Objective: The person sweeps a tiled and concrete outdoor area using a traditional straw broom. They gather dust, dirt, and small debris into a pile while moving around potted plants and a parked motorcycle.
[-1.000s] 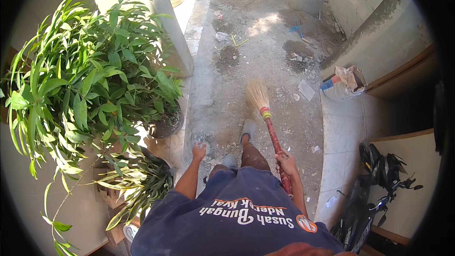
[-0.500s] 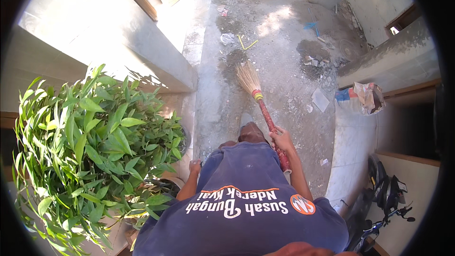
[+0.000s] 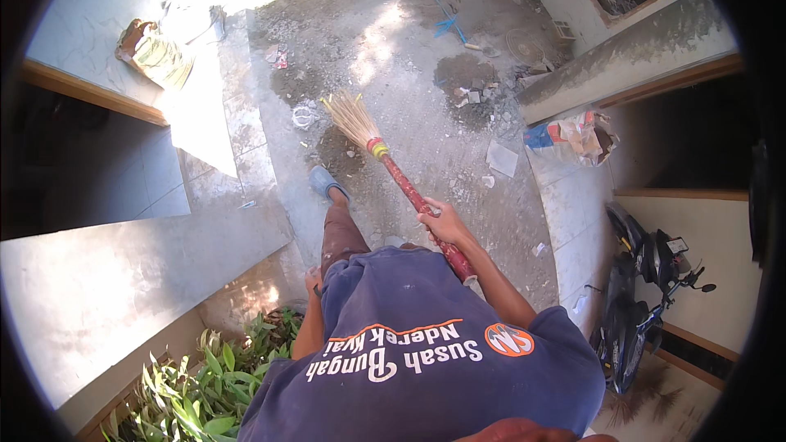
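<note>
My right hand (image 3: 442, 221) is wrapped round the red handle of a straw broom (image 3: 401, 180). The broom slants away to the front left, its pale bristles spread on the dusty concrete ground. Bits of a yellow strip (image 3: 329, 103) show at the bristle tips, mostly covered by them. Beside my left thigh hangs my left hand (image 3: 313, 280), partly hidden by my shirt, and its fingers do not show clearly. My left foot, in a blue-grey clog (image 3: 327, 183), is set forward, left of the broom.
White crumpled litter (image 3: 305, 115) lies left of the bristles. A paper sheet (image 3: 502, 159) and a rubble heap (image 3: 471, 94) lie to the right. A torn sack (image 3: 573, 139) sits on the right ledge, a motorbike (image 3: 647, 295) behind it. Leafy plants (image 3: 217, 381) and a low wall (image 3: 147, 278) stand left.
I have stepped forward with my left foot. The broom, still in my right hand, has moved ahead, its bristles now over the yellow strip. The plants have dropped back at the lower left.
</note>
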Demonstrator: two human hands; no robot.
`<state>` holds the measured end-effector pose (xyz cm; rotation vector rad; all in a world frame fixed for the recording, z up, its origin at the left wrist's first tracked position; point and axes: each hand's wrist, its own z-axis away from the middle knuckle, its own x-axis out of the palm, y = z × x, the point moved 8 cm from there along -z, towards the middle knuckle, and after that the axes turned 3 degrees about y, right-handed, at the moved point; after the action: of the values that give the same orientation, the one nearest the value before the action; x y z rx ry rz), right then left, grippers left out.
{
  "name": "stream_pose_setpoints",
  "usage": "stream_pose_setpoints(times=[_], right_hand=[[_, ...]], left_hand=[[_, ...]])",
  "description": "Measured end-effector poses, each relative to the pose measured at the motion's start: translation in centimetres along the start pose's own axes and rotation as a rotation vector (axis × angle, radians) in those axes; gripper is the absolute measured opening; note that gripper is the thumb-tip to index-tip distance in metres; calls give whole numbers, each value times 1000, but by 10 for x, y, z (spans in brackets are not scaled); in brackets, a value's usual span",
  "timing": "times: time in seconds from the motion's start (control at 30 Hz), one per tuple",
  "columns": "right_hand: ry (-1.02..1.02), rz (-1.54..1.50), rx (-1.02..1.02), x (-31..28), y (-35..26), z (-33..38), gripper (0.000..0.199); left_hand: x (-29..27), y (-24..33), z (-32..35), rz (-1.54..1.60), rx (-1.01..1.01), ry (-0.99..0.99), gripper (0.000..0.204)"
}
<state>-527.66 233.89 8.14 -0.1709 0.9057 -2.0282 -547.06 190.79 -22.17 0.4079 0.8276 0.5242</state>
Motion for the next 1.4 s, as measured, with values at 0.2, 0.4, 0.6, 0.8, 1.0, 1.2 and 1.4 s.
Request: stream_pose_setpoints(times=[0.2, 0.4, 0.6, 0.8, 1.0, 1.2, 1.4], right_hand=[[155, 212, 3, 25, -121, -117, 59], [182, 361, -125, 29, -274, -203, 53], [250, 696, -455, 18, -436, -343, 55], [145, 938, -660, 33, -626, -531, 62], [-323, 1046, -442, 86, -768, -809, 29], [-447, 1390, -572, 70, -798, -882, 36], [-819, 1804, -827, 36, -853, -840, 50]], left_hand=[[-65, 172, -167, -59, 41, 12, 49], [-167, 356, -301, 83, 143, 169, 51], [-208, 446, -394, 201, 130, 385, 49], [-188, 423, -417, 328, -157, 606, 47], [-17, 415, -331, 468, -774, 728, 48], [68, 601, -275, 631, -823, 725, 51], [218, 668, -256, 614, -892, 922, 47]])
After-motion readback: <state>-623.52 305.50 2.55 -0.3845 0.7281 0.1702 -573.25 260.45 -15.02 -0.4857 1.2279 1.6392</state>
